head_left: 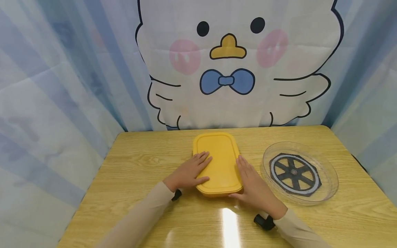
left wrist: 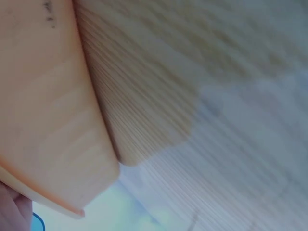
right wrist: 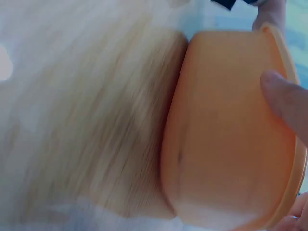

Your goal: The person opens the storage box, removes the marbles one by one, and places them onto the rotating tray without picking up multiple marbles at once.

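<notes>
In the head view, a yellow lidded box sits between the hands, its long axis pointing away from the person. The left hand spreads flat across its top; the right hand lies straight-fingered along its side. Right of that hand, a clear dish holding a black spoked disc rests on the wooden table, before a cartoon curtain.

Left wrist: fingers touch the rim.

Right wrist: the thumb presses the end wall.

A clear dish – dark spoked shape inside – sits on the table before a printed curtain
</notes>
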A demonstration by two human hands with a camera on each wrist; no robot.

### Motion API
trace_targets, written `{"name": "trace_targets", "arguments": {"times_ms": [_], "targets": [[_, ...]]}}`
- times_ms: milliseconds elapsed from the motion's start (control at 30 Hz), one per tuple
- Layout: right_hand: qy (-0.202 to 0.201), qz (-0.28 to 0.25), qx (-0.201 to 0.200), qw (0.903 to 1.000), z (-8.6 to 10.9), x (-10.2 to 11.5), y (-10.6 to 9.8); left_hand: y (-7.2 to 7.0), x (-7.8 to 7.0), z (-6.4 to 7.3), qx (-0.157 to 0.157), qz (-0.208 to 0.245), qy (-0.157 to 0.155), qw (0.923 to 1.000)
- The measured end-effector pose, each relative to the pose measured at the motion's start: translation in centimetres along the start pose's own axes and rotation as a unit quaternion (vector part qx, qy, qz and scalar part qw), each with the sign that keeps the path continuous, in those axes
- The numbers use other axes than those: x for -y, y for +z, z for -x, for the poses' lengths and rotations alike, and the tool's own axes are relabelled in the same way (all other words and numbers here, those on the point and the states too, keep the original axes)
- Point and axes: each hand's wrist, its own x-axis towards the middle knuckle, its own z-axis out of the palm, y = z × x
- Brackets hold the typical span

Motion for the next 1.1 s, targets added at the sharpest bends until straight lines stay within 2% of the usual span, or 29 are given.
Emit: {"name": "trace_targets", "arguments": {"times_ms": [267, 400, 567, 700, 900, 1000, 1100], "targets": [[0.053, -0.029, 0.04, 0.9974, 0.4, -1.7, 0.3, -0.3, 0.8, -0.3, 0.009, -0.004, 0.013, 0.9999], [0.066, -0.033, 0.061, 0.9954, 0.4, -2.0, 0.5, -0.5, 0.5, -0.2, 0.011, -0.012, 0.004, 0.9999], [0.071, -0.034, 0.089, 0.9929, 0.2, -2.3, 0.7, -0.5, 0.0, 0.0, -0.003, -0.05, -0.009, 0.9987], [0.068, -0.037, 0.096, 0.9924, 0.0, -2.3, 0.8, -0.8, -0.8, 0.3, -0.03, -0.087, -0.019, 0.9956], [0.054, -0.041, 0.075, 0.9948, 0.0, -2.3, 1.0, -1.5, -3.0, 0.9, -0.058, -0.113, -0.031, 0.9913], [0.053, -0.034, 0.075, 0.9952, 0.0, -2.4, 1.1, -1.6, -4.2, 1.1, -0.079, -0.134, -0.02, 0.9877], [0.055, -0.025, 0.085, 0.9946, 0.0, -2.4, 1.1, -1.5, -5.3, 1.2, -0.107, -0.158, 0.008, 0.9816]]}}
